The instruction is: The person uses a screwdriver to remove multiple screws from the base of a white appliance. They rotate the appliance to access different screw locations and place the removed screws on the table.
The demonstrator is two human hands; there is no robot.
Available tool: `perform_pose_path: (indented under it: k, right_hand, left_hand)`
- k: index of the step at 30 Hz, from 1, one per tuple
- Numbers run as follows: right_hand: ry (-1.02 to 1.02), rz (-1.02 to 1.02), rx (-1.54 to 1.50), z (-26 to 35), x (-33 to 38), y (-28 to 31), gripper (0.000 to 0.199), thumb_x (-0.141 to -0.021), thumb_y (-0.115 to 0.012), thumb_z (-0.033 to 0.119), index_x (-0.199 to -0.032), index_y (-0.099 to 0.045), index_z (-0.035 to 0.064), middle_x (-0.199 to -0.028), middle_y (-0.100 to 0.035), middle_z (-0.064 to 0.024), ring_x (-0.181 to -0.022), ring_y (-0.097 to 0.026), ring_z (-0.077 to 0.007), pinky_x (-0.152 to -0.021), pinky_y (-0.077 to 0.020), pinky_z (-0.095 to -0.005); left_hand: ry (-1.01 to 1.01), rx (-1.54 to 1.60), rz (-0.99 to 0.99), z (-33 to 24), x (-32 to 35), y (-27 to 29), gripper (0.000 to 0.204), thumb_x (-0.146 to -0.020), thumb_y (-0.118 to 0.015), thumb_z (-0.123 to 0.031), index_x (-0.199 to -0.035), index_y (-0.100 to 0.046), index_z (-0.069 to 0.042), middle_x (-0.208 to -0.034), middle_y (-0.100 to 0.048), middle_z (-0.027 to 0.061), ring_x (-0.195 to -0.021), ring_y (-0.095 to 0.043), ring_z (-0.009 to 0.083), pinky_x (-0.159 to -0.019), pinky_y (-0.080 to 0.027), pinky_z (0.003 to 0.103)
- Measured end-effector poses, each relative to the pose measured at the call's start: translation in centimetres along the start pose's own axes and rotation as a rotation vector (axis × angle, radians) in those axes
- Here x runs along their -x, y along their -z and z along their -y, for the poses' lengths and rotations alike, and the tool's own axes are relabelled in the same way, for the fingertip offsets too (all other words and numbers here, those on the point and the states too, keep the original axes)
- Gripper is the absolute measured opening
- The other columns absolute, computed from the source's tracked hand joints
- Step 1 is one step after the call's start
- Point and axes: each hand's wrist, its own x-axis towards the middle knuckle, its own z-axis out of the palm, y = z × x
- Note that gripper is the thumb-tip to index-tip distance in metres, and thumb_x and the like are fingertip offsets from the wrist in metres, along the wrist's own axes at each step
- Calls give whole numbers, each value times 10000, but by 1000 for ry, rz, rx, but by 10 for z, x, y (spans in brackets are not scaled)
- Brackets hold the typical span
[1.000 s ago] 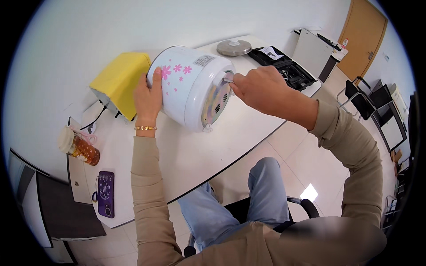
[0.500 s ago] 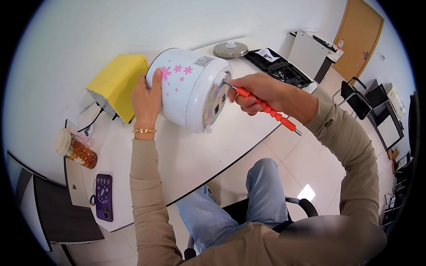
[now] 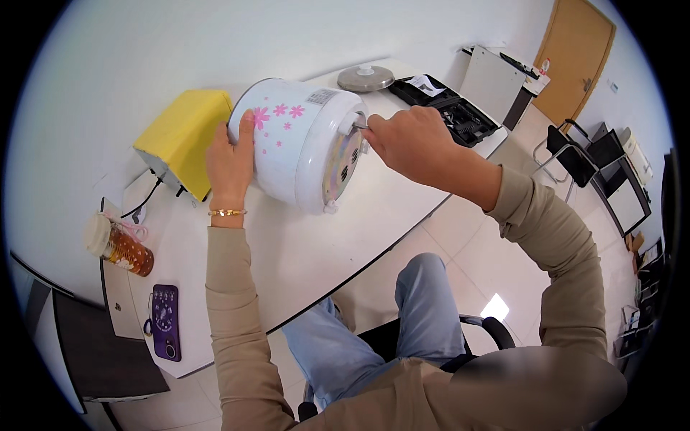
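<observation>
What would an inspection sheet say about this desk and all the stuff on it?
Surface: white table, curved front edge.
Job's things: white cooker body with pink flowers, tipped on its side, base facing the person.
Clutter: yellow box, jar, purple phone, round lid, open black tool case.
Grippers: left hand flat on the cooker's side; right hand closed at the base rim, a thin metal tip showing.
Cables: dark cable by the yellow box.
Surroundings: wooden door, chairs, tiled floor.
</observation>
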Motion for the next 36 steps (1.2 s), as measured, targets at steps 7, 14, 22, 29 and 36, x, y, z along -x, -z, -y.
perform_pose_path:
  k: [7, 14, 22, 29, 36]
  right_hand:
    - [-273, 64, -377, 7, 34, -28, 312, -964, -452, 295, -835, -607, 57, -595, -589, -140, -593, -587, -375, -551, -454, -480]
    - [-27, -50, -352, 52, 84, -94, 357, -856, -613, 447, -905, -528, 104, -549, -568, -52, -477, -570, -249, -423, -392, -360]
    - [17, -281, -342, 73, 51, -113, 334, -818, -673, 404, -858, -566, 91, -752, -554, -26, -478, -549, -205, -439, -407, -321]
    - [-8, -199, -341, 77, 49, -115, 292, -820, -671, 357, -827, -573, 83, -717, -550, -33, -486, -549, -210, -453, -415, -327]
    - [84, -164, -347, 76, 48, -114, 181, -769, -682, 217, -798, -561, 86, -634, -544, -34, -493, -545, -228, -574, -440, -347]
  left_hand:
    - [18, -58, 12, 4, -2, 5, 647, -878, -524, -605, -705, -478, 16, -579, -448, 95, -566, -438, 246, -563, -381, 362]
    - [31, -73, 53, -9, -1, 4, 668, -885, -490, -634, -689, -471, 5, -593, -482, 89, -590, -470, 232, -594, -405, 356]
    - [-13, -102, 35, -1, -4, 2, 665, -888, -491, -622, -728, -518, 23, -624, -522, 104, -620, -496, 240, -622, -418, 350]
    - [35, -128, 60, -5, -4, 5, 683, -873, -483, -639, -751, -553, 29, -654, -572, 120, -652, -541, 257, -647, -435, 355]
    - [69, -133, 48, -7, -2, 4, 681, -890, -482, -615, -751, -545, 49, -662, -527, 138, -646, -478, 239, -646, -412, 337]
